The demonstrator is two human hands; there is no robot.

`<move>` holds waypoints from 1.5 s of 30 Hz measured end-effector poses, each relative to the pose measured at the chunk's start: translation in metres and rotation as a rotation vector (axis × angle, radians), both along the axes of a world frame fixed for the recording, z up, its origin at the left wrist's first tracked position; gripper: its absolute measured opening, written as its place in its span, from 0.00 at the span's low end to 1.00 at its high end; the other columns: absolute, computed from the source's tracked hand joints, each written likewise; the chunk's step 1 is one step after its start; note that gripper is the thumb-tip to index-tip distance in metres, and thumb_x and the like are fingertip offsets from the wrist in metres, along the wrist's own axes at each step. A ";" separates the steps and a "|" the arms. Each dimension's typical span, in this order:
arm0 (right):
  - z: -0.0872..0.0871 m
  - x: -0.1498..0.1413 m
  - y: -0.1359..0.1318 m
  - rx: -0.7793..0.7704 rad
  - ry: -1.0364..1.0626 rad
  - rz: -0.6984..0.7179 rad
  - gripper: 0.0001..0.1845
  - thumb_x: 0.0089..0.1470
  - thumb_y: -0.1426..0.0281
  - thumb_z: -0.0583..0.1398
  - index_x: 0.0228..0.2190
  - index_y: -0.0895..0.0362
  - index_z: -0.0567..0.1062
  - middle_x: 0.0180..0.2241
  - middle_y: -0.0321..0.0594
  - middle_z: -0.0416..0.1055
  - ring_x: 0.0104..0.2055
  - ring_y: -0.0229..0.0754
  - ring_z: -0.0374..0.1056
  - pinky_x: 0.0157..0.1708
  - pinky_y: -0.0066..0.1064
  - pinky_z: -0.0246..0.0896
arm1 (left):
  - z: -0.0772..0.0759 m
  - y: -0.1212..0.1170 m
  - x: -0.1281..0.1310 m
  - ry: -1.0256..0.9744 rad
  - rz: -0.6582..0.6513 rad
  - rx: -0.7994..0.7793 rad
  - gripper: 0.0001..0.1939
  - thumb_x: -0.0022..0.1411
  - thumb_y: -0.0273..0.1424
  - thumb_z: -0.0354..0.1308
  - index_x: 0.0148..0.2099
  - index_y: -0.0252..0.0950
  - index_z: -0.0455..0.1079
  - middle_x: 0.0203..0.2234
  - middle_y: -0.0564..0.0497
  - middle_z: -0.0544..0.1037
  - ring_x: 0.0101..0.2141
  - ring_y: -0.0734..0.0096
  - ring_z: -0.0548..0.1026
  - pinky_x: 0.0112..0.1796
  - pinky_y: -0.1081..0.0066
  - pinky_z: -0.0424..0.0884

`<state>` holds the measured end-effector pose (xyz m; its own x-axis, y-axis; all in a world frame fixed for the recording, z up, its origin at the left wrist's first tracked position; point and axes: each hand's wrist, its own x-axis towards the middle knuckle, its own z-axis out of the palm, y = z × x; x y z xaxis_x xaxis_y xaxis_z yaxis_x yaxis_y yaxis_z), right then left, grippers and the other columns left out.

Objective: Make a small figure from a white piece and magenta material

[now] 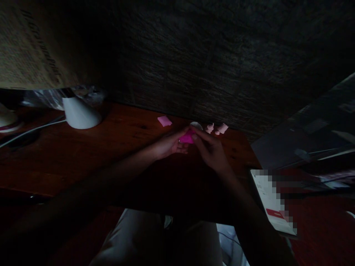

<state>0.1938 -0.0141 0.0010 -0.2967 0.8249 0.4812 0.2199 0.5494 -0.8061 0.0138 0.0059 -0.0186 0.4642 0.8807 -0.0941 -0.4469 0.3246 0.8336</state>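
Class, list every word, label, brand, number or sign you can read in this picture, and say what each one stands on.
"GravurePrint": on the brown surface at upper left, running slantwise; the strokes before it are unclear.
Too small or blurred to read: the faint marks on the pale, partly pixelated item at right, which has a red patch.
No writing can be made out on the bright pink piece.

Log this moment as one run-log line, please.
left hand: holding bright pink piece | right hand: holding same piece | table: light pink piece and small pale pieces toward wall | lighting: dim
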 end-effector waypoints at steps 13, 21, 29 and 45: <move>-0.001 -0.002 0.001 -0.031 0.033 0.022 0.18 0.63 0.56 0.62 0.53 0.43 0.81 0.55 0.35 0.79 0.59 0.48 0.73 0.64 0.49 0.64 | 0.003 -0.001 0.002 0.000 0.031 -0.047 0.21 0.60 0.47 0.69 0.43 0.34 0.74 0.31 0.51 0.78 0.28 0.75 0.75 0.30 0.73 0.74; -0.003 -0.003 0.005 -0.347 0.227 0.083 0.25 0.61 0.46 0.60 0.52 0.46 0.79 0.56 0.40 0.78 0.60 0.51 0.72 0.59 0.49 0.70 | 0.006 -0.002 0.002 0.107 0.071 0.138 0.28 0.59 0.55 0.65 0.42 0.32 0.74 0.26 0.52 0.76 0.27 0.75 0.75 0.31 0.73 0.72; 0.002 -0.007 0.001 -0.631 0.344 0.251 0.27 0.56 0.44 0.65 0.41 0.54 0.81 0.41 0.46 0.83 0.48 0.50 0.79 0.50 0.44 0.76 | 0.009 -0.005 0.001 0.341 0.064 0.439 0.32 0.62 0.61 0.55 0.28 0.34 0.69 0.17 0.55 0.71 0.20 0.78 0.69 0.25 0.75 0.65; 0.000 -0.005 0.005 -0.818 0.621 0.114 0.21 0.42 0.57 0.76 0.35 0.52 0.79 0.29 0.33 0.79 0.29 0.36 0.75 0.30 0.27 0.69 | 0.009 -0.007 -0.001 0.470 0.361 0.757 0.23 0.63 0.45 0.65 0.53 0.33 0.76 0.28 0.51 0.80 0.27 0.74 0.74 0.30 0.74 0.69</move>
